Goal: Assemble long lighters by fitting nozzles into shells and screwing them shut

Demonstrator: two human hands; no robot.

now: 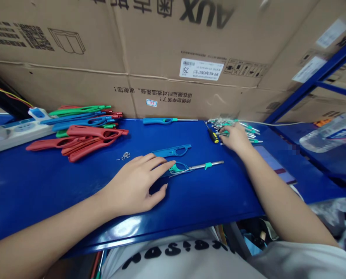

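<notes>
My left hand point(142, 184) lies over the handle end of an opened gas lighter, fingers stretched and thumb apart. The lighter's green trigger point(177, 167) and metal tube point(207, 166) with a green collar stick out to the right of the fingertips; its handle is mostly covered. Just behind lies a loose blue handle half point(173, 151). At the back right, my right hand point(236, 136) has its fingers curled down at a pile of metal lighter tubes with green parts point(250, 130). What its fingertips grip is hard to make out. Beside them rests a yellow-and-black screwdriver point(212, 135).
Red, blue and green lighter handle shells point(94, 139) are heaped at the left, near a white power strip point(24, 130). Small screws point(125, 155) lie behind my left hand. An assembled blue lighter point(158, 121) lies along the large carton point(161, 85). A plastic bottle point(329, 133) is at the right.
</notes>
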